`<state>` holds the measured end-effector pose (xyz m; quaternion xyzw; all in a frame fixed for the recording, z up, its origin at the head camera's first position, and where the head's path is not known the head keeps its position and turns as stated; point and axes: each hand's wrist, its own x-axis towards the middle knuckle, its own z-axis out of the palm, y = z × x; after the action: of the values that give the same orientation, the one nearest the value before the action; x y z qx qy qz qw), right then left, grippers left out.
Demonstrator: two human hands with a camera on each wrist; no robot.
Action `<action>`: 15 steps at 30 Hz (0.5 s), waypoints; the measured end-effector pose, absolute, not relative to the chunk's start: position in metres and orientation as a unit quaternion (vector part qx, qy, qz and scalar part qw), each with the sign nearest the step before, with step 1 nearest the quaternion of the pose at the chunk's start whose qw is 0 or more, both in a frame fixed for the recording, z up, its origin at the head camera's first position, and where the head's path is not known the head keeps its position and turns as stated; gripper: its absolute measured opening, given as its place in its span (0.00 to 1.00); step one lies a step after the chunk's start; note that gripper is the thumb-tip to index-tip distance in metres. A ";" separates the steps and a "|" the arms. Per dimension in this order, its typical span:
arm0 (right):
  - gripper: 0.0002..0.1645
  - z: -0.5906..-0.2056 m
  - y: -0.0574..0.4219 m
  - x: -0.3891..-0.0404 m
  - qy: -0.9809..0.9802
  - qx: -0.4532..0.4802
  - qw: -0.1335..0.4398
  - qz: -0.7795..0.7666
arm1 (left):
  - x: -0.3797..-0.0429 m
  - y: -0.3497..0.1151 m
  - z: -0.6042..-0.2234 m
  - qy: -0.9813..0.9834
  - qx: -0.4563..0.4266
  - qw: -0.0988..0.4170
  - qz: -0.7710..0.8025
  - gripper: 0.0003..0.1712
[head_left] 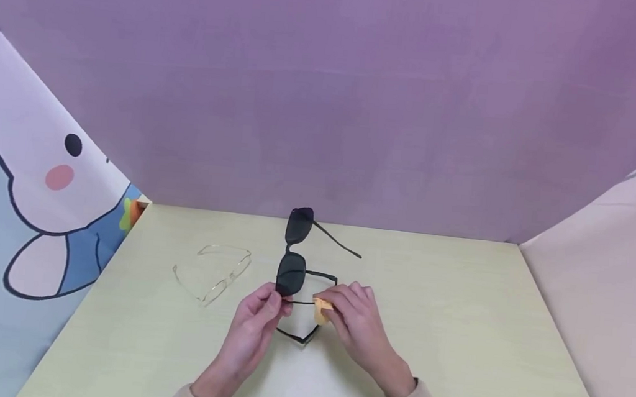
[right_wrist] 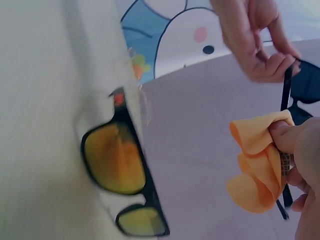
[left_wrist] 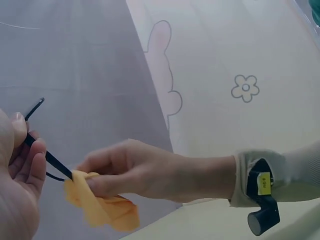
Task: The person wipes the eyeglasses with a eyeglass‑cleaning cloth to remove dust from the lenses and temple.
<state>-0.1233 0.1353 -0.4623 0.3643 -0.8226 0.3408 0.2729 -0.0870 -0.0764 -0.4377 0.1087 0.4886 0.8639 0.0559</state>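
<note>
Black sunglasses (head_left: 292, 274) with dark lenses are held up over the table. My left hand (head_left: 256, 321) pinches them at the near end of the frame, by the hinge. My right hand (head_left: 357, 323) pinches an orange cloth (head_left: 322, 311) folded around one of their temple arms. In the right wrist view the cloth (right_wrist: 257, 165) hangs in loose folds, with the arm sticking out beyond it. The other temple arm (head_left: 337, 240) stands unfolded, away from both hands. Beneath the hands lies a second pair of sunglasses (right_wrist: 115, 157) with a black frame and yellow-orange mirrored lenses, partly hidden in the head view.
Thin gold-framed eyeglasses (head_left: 224, 283) with clear lenses lie unfolded on the pale table (head_left: 455, 309), left of my hands. A purple backdrop (head_left: 359, 102) rises behind the table. Printed cloth panels stand at the left (head_left: 43, 202) and right (head_left: 614, 278) sides.
</note>
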 end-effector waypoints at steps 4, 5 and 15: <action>0.15 -0.456 0.127 -0.121 -0.807 0.367 0.255 0.386 | -0.087 -0.070 -0.439 0.494 0.117 0.066 0.859 0.13; 0.15 -0.455 0.125 -0.120 -0.804 0.369 0.253 0.391 | -0.087 -0.068 -0.440 0.495 0.120 0.067 0.858 0.13; 0.13 -0.449 0.119 -0.116 -0.798 0.362 0.261 0.405 | -0.088 -0.062 -0.446 0.492 0.140 0.051 0.857 0.15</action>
<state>-0.1159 0.1189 -0.4495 0.3622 -0.7982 0.4047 0.2607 -0.0881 -0.0623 -0.4464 0.1400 0.4925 0.8575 0.0508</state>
